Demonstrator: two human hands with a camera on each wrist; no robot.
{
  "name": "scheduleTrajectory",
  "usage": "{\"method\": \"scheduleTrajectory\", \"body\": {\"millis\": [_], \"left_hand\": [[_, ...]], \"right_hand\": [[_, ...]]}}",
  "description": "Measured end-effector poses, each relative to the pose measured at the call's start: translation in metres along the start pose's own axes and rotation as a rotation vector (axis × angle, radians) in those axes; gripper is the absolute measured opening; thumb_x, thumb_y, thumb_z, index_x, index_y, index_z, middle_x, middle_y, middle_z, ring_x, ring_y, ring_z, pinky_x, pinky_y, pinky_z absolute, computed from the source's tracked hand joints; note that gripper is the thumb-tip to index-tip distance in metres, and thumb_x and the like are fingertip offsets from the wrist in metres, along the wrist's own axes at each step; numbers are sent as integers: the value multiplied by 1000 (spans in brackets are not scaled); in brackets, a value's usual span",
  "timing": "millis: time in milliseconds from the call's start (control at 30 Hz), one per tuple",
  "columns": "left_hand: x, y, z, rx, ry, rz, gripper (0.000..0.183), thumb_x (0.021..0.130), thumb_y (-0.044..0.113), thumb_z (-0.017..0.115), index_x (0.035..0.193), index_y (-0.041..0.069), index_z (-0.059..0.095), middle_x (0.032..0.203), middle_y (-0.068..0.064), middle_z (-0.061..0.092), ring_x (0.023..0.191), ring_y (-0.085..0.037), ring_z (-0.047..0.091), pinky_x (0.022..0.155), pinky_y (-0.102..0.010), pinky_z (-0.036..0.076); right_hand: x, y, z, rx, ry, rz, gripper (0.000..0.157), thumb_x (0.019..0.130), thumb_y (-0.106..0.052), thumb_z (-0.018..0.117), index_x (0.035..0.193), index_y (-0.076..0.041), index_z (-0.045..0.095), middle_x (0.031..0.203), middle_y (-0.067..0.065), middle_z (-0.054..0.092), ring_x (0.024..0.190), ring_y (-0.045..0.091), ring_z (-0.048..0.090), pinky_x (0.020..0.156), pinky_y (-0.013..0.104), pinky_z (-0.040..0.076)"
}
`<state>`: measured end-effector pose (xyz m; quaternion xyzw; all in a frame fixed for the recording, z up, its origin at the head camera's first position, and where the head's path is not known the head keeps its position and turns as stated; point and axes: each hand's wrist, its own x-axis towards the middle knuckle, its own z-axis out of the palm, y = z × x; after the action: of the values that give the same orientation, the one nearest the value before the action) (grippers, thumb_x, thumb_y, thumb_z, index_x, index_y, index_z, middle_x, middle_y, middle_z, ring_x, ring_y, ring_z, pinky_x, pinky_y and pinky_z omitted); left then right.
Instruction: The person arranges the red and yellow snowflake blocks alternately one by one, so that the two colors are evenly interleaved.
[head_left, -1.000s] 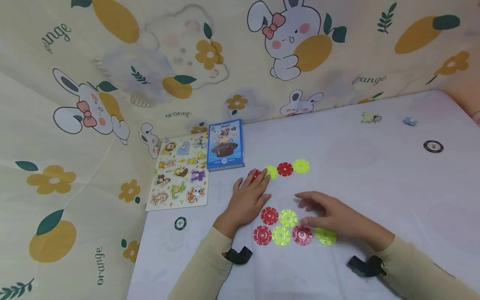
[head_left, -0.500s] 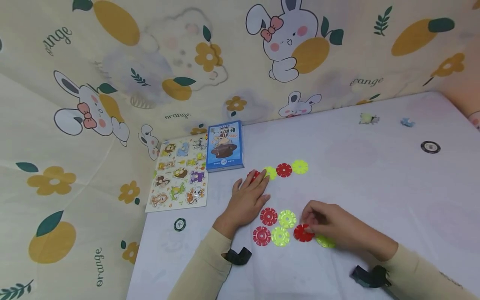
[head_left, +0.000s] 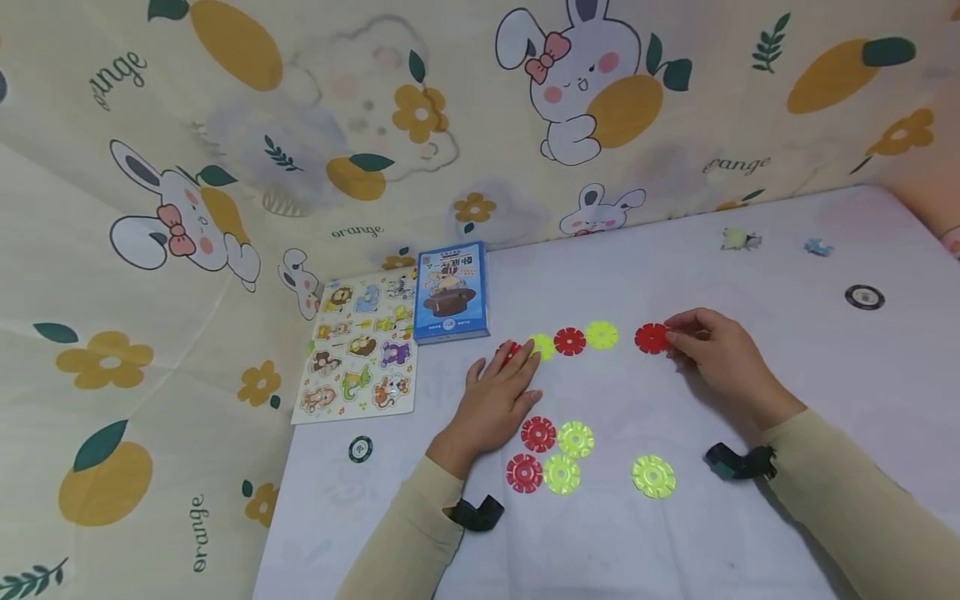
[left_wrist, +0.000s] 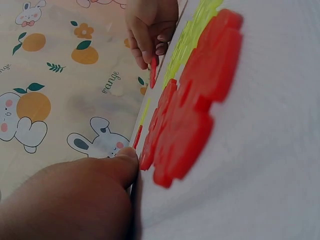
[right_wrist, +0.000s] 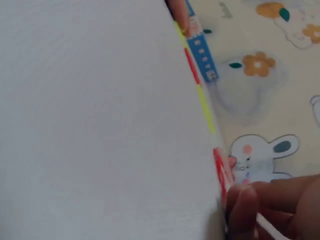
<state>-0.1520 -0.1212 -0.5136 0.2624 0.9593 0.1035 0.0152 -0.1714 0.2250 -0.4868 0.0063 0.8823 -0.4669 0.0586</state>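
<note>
Between thumb and fingers my right hand [head_left: 723, 358] pinches a red notched disc [head_left: 651, 339] by its right side, at the right end of the upper row. That row holds a yellow-green disc [head_left: 602, 335], a red disc [head_left: 570, 341], another yellow-green disc [head_left: 543, 347] and a red disc partly under my left fingers. My left hand [head_left: 491, 404] lies flat with spread fingers on the row's left end. Below sit two red discs, the upper red disc [head_left: 538, 434] and lower red disc [head_left: 524, 473], beside two yellow-green discs [head_left: 562, 474]. A lone yellow-green disc [head_left: 653, 477] lies to their right.
A blue box [head_left: 450, 292] and an animal puzzle board [head_left: 360, 346] stand at the back left. Black-and-white round chips lie left [head_left: 361, 449] and right [head_left: 865, 297]. Two small crumpled-looking pieces, a pale green piece [head_left: 740, 238] and a blue piece [head_left: 818, 247], sit far right.
My right hand has taken the red disc from the lower row and carried it up and right to the upper row's end. My left hand has stayed in place.
</note>
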Motion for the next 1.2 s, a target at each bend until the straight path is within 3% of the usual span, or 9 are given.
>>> {"method": "scheduleTrajectory", "body": {"millis": [100, 233, 367, 567, 733, 900, 1033, 1133, 1200], "left_hand": [[0, 1, 0, 3, 1, 5, 63, 98, 52, 37, 154, 27, 20, 159, 10, 10, 145, -22, 2, 109, -55, 9], [1, 0, 0, 9, -2, 3, 63, 98, 53, 36, 154, 28, 18, 159, 11, 6, 145, -21, 0, 109, -55, 8], [0, -1, -1, 3, -5, -2, 63, 99, 52, 35, 154, 29, 17, 159, 12, 5, 144, -20, -1, 109, -54, 7], [1, 0, -1, -16, -13, 7, 63, 98, 53, 36, 154, 28, 18, 159, 12, 7, 144, -20, 0, 109, -55, 8], [0, 0, 0, -5, -11, 0, 63, 98, 53, 36, 154, 29, 18, 159, 11, 6, 145, -21, 0, 109, -55, 8], [0, 1, 0, -17, -7, 2, 63, 98, 53, 37, 154, 28, 19, 159, 11, 8, 145, -21, 1, 109, -55, 8], [0, 1, 0, -17, 0, 5, 63, 98, 53, 36, 154, 28, 20, 159, 11, 7, 145, -21, 0, 109, -55, 9], [0, 0, 0, -9, 2, 3, 63, 98, 52, 36, 154, 28, 19, 159, 12, 6, 145, -20, 0, 109, -54, 8], [0, -1, 1, -6, 2, 4, 62, 99, 52, 35, 154, 29, 18, 159, 12, 6, 144, -20, 0, 109, -54, 7]], "right_hand": [[-8, -2, 4, -74, 14, -74, 40, 95, -30, 61, 128, -8, 54, 119, 13, 52, 97, 30, 55, 75, 39, 53], [-19, -10, 14, -311, -43, -223, 59, 89, -32, 68, 138, -4, 50, 141, 17, 39, 123, 39, 35, 85, 57, 46], [-20, -13, 23, -504, -112, -293, 81, 85, -44, 70, 146, -3, 37, 152, 17, 25, 130, 43, 22, 89, 61, 41], [-19, -14, 30, -581, -110, -304, 87, 82, -50, 70, 147, -3, 37, 153, 17, 23, 129, 44, 21, 91, 63, 38], [-19, -15, 31, -502, -107, -302, 86, 81, -50, 72, 148, -10, 36, 153, 16, 22, 130, 44, 21, 88, 64, 40], [-35, -17, 20, -205, -102, -285, 72, 84, -35, 74, 145, -18, 41, 146, 9, 35, 126, 34, 36, 83, 54, 48], [-62, -15, 9, -7, -214, -256, 63, 88, -31, 70, 144, -24, 42, 136, 1, 48, 111, 23, 52, 81, 37, 50], [-83, -11, 6, 16, -341, -257, 63, 87, -36, 70, 143, -25, 43, 131, -4, 53, 109, 18, 53, 85, 29, 48], [-96, -7, 8, -39, -395, -286, 63, 83, -41, 73, 139, -27, 48, 127, -10, 53, 110, 13, 50, 88, 26, 46]]}}
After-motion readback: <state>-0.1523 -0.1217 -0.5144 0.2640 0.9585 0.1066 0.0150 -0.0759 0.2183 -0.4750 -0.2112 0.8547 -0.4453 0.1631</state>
